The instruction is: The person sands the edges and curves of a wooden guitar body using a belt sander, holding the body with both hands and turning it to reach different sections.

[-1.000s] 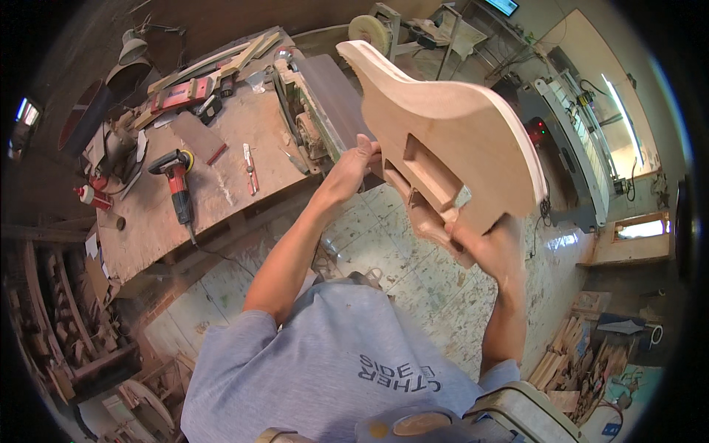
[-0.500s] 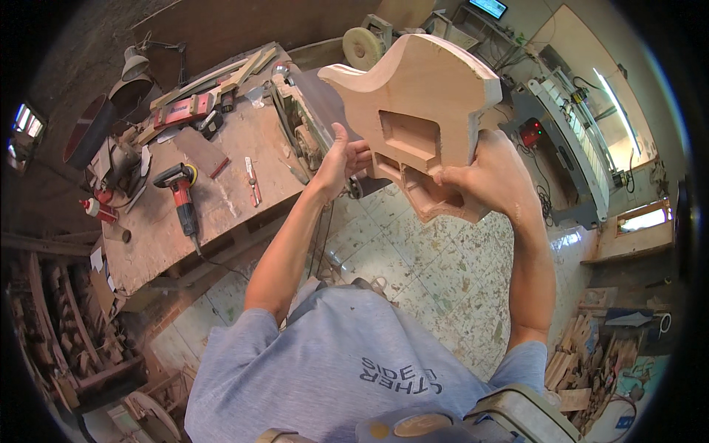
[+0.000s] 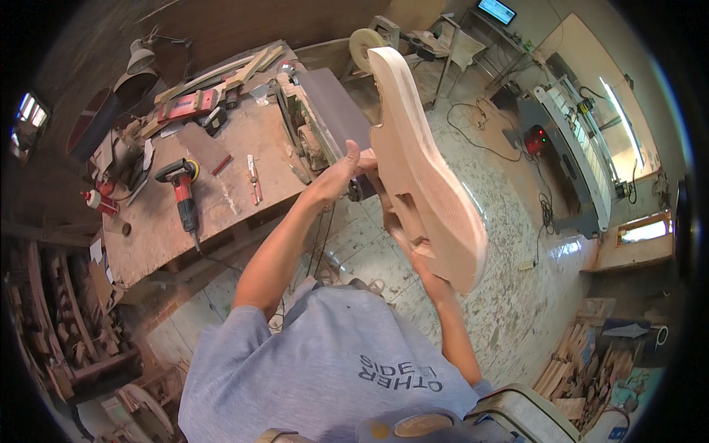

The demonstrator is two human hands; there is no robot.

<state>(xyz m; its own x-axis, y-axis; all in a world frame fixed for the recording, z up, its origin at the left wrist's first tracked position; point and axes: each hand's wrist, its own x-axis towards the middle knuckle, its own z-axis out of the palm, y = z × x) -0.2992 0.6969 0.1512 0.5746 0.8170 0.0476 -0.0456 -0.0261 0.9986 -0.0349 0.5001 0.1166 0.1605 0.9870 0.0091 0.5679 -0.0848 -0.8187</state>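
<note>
An unpainted wooden electric guitar body (image 3: pixel 417 162) with cut-out cavities is held in the air before me, tilted so that its curved side edge faces up and right. My left hand (image 3: pixel 341 176) is at its left edge, thumb raised and fingers partly hidden by the wood. Under the near end, my right hand (image 3: pixel 433 282) grips the body from below; most of its fingers are out of sight. Just beyond my left hand stands a belt sander (image 3: pixel 332 107) with a broad grey belt.
On the workbench (image 3: pixel 148 244) at left lie a corded power sander (image 3: pixel 183 198), a slim red-and-white tool (image 3: pixel 255 181), a red tool (image 3: pixel 188 105) and a glue bottle (image 3: pixel 101 202). A large framed machine (image 3: pixel 572 151) stands right. Wood offcuts (image 3: pixel 565 373) are piled lower right.
The guitar body has turned from showing its flat, cavity-cut face to showing its side edge. My right hand has moved down and left, from its right side to beneath its near end.
</note>
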